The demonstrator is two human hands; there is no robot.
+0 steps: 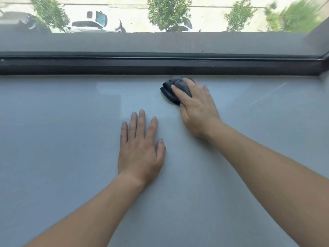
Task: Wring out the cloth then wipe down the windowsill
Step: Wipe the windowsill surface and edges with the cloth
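Broadly across the lower view, a pale grey-blue windowsill (62,139), smooth and faintly glossy, with a soft rectangular reflection on its far part left of centre and a thin pale streak towards the far right. Along its far edge, a dark window frame (106,65) running the full width and turning a corner at the right. Beyond the glass, a grey outer ledge (142,42). Further down, a sunlit street with a white car (92,24), a darker vehicle at the far left, and small green trees (167,11).

On the sill, close against the frame and right of centre, a dark grey cloth (169,91), bunched into folds. Laid over its near right part, the right hand (197,111), palm down, fingers fairly straight and slightly spread, pressing the cloth to the surface rather than curling round it. Thumb mostly out of sight at the cloth's near edge.

Nearer and to the left, apart from the cloth, the left hand (140,150), flat on bare sill, fingers extended and a little spread, thumb out to the side, holding nothing. Both forearms bare, reaching in from the bottom corners.
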